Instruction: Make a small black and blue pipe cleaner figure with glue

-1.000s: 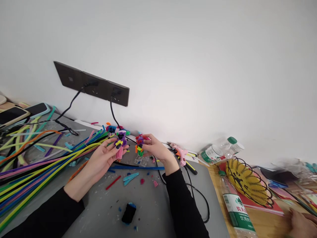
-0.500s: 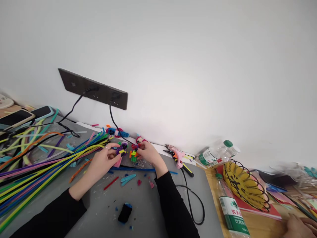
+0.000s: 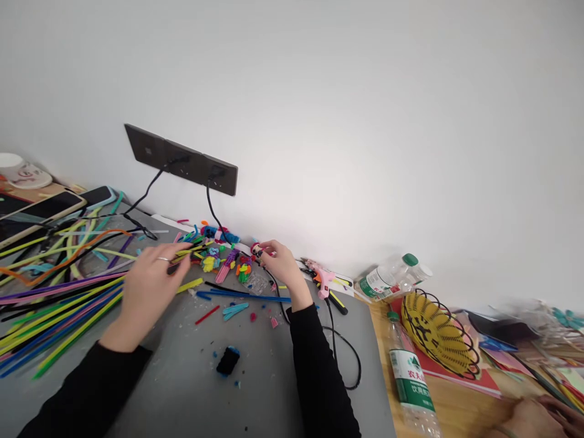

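Observation:
My left hand (image 3: 150, 285), a ring on one finger, is closed around a bundle of coloured pipe cleaners (image 3: 86, 316); their tips stick out past my fingers. At the wall, my right hand (image 3: 281, 267) pinches a small red, white and black figure (image 3: 256, 249), partly covered by my fingertips. Between my hands lie small pipe-cleaner figures: a yellow one (image 3: 210, 261), a purple and pink one (image 3: 227, 265) and an orange and green one (image 3: 244, 268). A blue figure (image 3: 221, 233) rests behind them.
A pink glue gun (image 3: 325, 281) with a black cord lies right of my right hand. Nearer me are a black fuzzy block (image 3: 227, 361) and light-blue pieces (image 3: 235, 311). Bottles (image 3: 413, 380), a yellow basket (image 3: 438, 333) and another person's hand (image 3: 533, 418) are at the right.
My left hand has left the purple figure and moved left onto the pipe cleaners, shifting the bundle. My right hand has let go of the orange and green figure and gone to the red-and-white one.

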`<control>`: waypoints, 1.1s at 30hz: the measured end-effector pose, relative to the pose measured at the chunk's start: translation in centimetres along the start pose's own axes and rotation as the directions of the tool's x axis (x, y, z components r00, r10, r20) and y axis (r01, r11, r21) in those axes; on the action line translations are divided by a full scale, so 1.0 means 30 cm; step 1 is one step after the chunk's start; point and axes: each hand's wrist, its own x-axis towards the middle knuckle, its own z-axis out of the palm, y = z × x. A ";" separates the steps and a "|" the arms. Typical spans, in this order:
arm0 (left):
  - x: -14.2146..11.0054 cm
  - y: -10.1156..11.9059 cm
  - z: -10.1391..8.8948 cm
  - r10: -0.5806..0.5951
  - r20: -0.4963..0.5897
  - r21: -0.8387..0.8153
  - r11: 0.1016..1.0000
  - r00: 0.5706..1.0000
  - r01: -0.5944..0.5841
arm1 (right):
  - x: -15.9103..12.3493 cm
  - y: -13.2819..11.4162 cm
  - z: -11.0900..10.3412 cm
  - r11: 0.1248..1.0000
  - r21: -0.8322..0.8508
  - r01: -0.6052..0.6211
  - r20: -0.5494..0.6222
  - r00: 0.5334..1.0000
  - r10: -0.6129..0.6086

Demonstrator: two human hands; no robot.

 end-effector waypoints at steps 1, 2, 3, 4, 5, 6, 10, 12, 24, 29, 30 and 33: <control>0.000 -0.019 -0.036 -0.004 -0.003 0.059 0.998 1.000 0.005 | -0.008 -0.013 -0.002 1.000 0.005 0.019 0.000 1.000 -0.019; 0.002 -0.042 -0.068 -0.011 0.008 0.115 0.993 1.000 0.010 | -0.016 -0.027 0.001 0.999 0.010 0.040 0.004 0.999 -0.040; 0.004 -0.066 -0.095 -0.019 0.023 0.168 0.986 1.000 0.014 | -0.023 -0.041 0.007 0.998 0.017 0.064 0.014 0.998 -0.064; 0.006 -0.090 -0.116 -0.024 0.047 0.215 0.977 0.999 0.013 | -0.030 -0.054 0.018 0.996 0.024 0.088 0.029 0.996 -0.089; 0.009 -0.114 -0.130 -0.032 0.068 0.258 0.966 0.997 0.013 | -0.037 -0.067 0.031 0.993 0.031 0.113 0.049 0.992 -0.114; 0.011 -0.135 -0.138 -0.040 0.091 0.295 0.956 0.995 0.012 | -0.043 -0.078 0.045 0.990 0.040 0.135 0.074 0.988 -0.138; 0.007 -0.188 -0.133 -0.044 0.181 0.382 0.924 0.982 -0.029 | -0.064 -0.113 0.078 0.980 0.072 0.184 0.160 0.968 -0.194; 0.001 -0.193 -0.120 -0.027 0.227 0.397 0.915 0.973 -0.068 | -0.072 -0.122 0.068 0.978 0.084 0.191 0.161 0.966 -0.203; 0.015 -0.088 -0.161 -0.028 0.149 0.530 0.846 0.988 -0.056 | -0.078 -0.123 -0.002 0.965 0.184 0.188 0.115 0.971 -0.212; 0.051 -0.102 -0.190 -0.040 0.026 0.588 0.809 0.999 0.017 | -0.069 -0.108 0.003 0.953 0.238 0.188 0.127 0.967 -0.223; 0.063 -0.115 -0.186 -0.048 0.003 0.598 0.800 0.999 0.036 | -0.065 -0.104 0.002 0.950 0.248 0.187 0.123 0.967 -0.222; 0.102 -0.161 -0.163 -0.064 -0.015 0.618 0.784 0.998 0.060 | -0.058 -0.097 -0.007 0.945 0.273 0.179 0.106 0.971 -0.214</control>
